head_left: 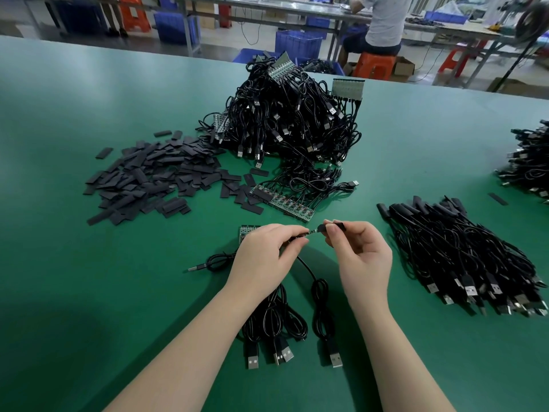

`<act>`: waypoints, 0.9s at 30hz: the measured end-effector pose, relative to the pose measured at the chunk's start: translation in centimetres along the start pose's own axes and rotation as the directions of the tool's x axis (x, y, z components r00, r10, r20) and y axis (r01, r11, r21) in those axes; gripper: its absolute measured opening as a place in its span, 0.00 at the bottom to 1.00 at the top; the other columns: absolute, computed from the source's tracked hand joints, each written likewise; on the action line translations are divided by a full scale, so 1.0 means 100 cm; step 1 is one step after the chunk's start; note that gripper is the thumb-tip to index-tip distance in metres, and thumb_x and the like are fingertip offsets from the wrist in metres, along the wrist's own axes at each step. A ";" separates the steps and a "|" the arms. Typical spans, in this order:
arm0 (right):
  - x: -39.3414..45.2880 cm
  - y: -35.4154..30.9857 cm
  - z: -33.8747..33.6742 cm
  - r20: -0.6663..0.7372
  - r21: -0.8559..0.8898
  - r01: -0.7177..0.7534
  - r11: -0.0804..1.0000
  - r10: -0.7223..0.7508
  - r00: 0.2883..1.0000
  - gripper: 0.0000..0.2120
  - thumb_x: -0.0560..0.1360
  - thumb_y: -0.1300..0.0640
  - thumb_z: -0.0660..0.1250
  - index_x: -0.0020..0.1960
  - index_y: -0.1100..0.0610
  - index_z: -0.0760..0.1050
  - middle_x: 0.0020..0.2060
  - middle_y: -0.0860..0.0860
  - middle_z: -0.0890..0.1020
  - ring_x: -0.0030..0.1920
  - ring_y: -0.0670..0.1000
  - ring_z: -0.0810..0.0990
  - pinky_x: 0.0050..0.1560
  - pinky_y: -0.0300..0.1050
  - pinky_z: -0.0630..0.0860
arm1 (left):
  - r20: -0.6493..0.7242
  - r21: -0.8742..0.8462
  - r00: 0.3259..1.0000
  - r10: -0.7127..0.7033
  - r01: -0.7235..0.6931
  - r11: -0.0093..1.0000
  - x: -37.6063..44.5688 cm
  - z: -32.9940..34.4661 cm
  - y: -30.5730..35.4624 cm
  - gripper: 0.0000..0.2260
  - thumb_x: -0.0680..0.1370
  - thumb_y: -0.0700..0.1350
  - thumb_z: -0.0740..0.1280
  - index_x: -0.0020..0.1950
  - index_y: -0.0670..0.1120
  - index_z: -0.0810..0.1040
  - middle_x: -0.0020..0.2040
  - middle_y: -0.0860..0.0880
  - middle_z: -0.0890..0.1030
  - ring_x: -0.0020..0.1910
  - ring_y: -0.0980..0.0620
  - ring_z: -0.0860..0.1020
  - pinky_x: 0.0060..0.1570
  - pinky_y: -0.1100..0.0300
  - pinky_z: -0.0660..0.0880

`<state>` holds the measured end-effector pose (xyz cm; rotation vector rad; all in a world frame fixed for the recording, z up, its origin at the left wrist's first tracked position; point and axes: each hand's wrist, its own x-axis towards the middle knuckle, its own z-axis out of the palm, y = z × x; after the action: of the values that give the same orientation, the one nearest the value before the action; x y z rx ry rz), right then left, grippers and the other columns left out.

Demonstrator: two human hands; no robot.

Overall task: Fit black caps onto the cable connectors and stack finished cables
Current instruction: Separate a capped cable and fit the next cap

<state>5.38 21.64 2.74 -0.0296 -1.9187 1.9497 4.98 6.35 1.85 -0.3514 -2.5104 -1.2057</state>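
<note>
My left hand point(264, 254) pinches the connector end of a black cable point(309, 270) just above the green table. My right hand point(361, 251) pinches a black cap point(334, 226) at the tip of that connector. The cable's loop runs down to a USB plug point(335, 358) near me. A few more cables point(273, 325) lie under my left forearm. A loose heap of black caps point(154, 176) lies at the left. A stack of capped cables point(463, 257) lies at the right.
A big tangled heap of uncapped cables point(291, 120) with green board strips point(282, 202) sits in the middle of the table. Another cable pile point(528, 162) is at the far right edge. Behind the table are blue crates point(297, 44), orange stools and a seated person point(383, 22).
</note>
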 end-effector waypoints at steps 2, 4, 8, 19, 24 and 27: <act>0.001 0.000 0.000 0.006 -0.005 0.001 1.000 -0.001 1.000 0.09 0.74 0.65 0.72 0.41 0.51 0.80 0.40 0.47 0.86 0.44 0.49 0.85 0.49 0.41 0.81 | -0.004 -0.008 1.000 -0.005 0.005 1.000 0.000 0.000 0.000 0.09 0.78 0.48 0.68 0.57 0.51 0.83 0.49 0.56 0.83 0.52 0.62 0.75 0.49 0.76 0.67; 0.000 0.000 0.000 0.008 -0.004 0.002 1.000 -0.002 1.000 0.09 0.74 0.65 0.72 0.41 0.51 0.80 0.40 0.47 0.86 0.43 0.49 0.85 0.48 0.40 0.80 | -0.001 -0.004 1.000 -0.011 0.011 1.000 0.001 0.000 0.000 0.09 0.79 0.48 0.68 0.58 0.52 0.83 0.50 0.57 0.83 0.52 0.62 0.74 0.49 0.77 0.67; -0.001 0.000 0.001 0.004 -0.011 0.021 1.000 -0.021 1.000 0.13 0.74 0.65 0.72 0.40 0.47 0.80 0.40 0.47 0.86 0.43 0.48 0.84 0.47 0.38 0.80 | 0.009 -0.019 1.000 -0.005 0.006 1.000 0.000 0.000 0.000 0.09 0.79 0.48 0.68 0.58 0.51 0.83 0.50 0.56 0.83 0.53 0.62 0.75 0.49 0.76 0.69; 0.000 0.002 0.001 0.048 0.014 0.017 1.000 -0.018 0.999 0.13 0.72 0.67 0.74 0.44 0.48 0.81 0.43 0.48 0.86 0.46 0.47 0.85 0.47 0.34 0.78 | 0.017 -0.039 1.000 -0.022 0.022 0.999 0.001 0.000 -0.003 0.10 0.79 0.49 0.67 0.58 0.52 0.83 0.49 0.56 0.83 0.50 0.60 0.78 0.52 0.62 0.75; -0.001 0.001 0.001 0.038 0.025 0.017 1.000 -0.018 0.999 0.10 0.72 0.67 0.74 0.45 0.53 0.80 0.42 0.48 0.86 0.45 0.47 0.85 0.47 0.34 0.78 | 0.016 -0.053 1.000 -0.021 0.022 0.998 0.001 -0.001 -0.002 0.10 0.78 0.49 0.68 0.58 0.52 0.83 0.50 0.57 0.83 0.51 0.59 0.78 0.53 0.59 0.76; 0.001 0.000 -0.001 0.006 0.046 -0.001 0.999 0.001 1.000 0.09 0.72 0.67 0.74 0.43 0.53 0.80 0.40 0.47 0.86 0.43 0.46 0.85 0.46 0.35 0.78 | 0.007 -0.038 1.000 -0.016 0.016 0.999 0.001 -0.002 -0.002 0.09 0.79 0.49 0.68 0.58 0.53 0.83 0.50 0.57 0.83 0.51 0.59 0.78 0.53 0.59 0.75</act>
<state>5.29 21.74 2.79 -0.0114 -1.8771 1.9959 4.82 6.05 1.85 -0.3459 -2.5036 -1.2613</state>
